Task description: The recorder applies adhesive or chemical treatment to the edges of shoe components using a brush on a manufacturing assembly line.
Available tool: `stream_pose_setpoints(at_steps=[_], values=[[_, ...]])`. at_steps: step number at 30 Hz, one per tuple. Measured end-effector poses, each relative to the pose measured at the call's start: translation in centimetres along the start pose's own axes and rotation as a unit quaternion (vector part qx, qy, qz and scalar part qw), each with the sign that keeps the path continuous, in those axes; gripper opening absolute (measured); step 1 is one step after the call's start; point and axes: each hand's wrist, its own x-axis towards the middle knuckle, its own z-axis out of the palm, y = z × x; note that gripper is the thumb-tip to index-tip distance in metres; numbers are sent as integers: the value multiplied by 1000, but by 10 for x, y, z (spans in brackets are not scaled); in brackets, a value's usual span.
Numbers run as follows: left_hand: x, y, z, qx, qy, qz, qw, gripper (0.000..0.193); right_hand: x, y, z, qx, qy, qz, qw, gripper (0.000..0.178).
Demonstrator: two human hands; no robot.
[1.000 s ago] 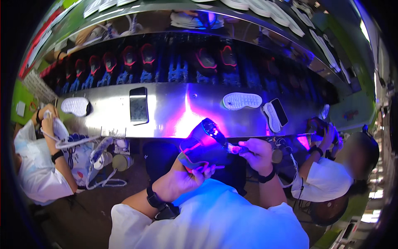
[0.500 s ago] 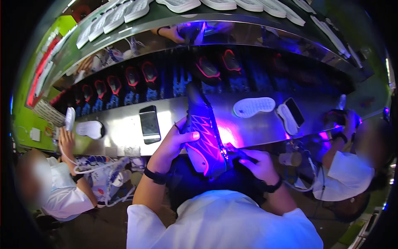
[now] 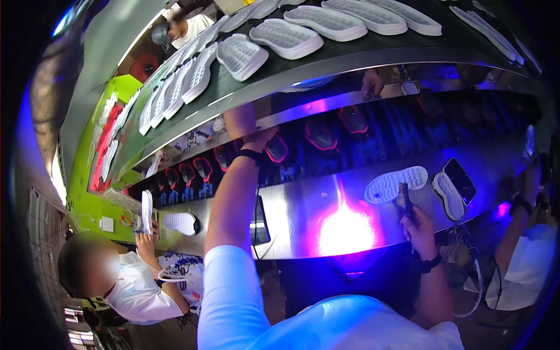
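Note:
My left arm stretches up to the lower rack, where dark shoes with red-edged soles (image 3: pixel 319 135) stand in a row. My left hand (image 3: pixel 256 140) is curled at the rack's edge, touching one such shoe (image 3: pixel 276 149); whether it grips the shoe is unclear. My right hand (image 3: pixel 417 226) rests at the steel bench (image 3: pixel 303 204), closed around a slim dark torch-like tool (image 3: pixel 404 197). The tool's tip lies beside a white sole (image 3: pixel 396 184) on the bench. A pink-violet glare (image 3: pixel 347 232) shines on the bench in front of me.
A phone (image 3: pixel 459 179) and another white sole (image 3: pixel 448 196) lie at the right. Several white soles (image 3: pixel 242 55) ride the upper belt. A seated person (image 3: pixel 134 286) at the left holds a white sole (image 3: pixel 147 211); another sole (image 3: pixel 179 223) lies nearby. Another person's arm (image 3: pixel 519 227) works at the right.
The dark shoe that both hands held under the violet light has gone up to the rack with my left arm. My right hand dropped to the bench with the tool.

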Motion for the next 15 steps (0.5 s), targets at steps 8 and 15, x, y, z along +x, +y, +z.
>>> stream_pose_setpoints(at_steps=[8, 15], values=[[-30, 82, 47, -44, 109, 230, 966, 59, -10, 13, -28, -1, 71, -11, 997, 44], [-80, 201, 63, -52, 50, 188, 980, 58, -4, 25, -28, 8, 75, -30, 997, 42]])
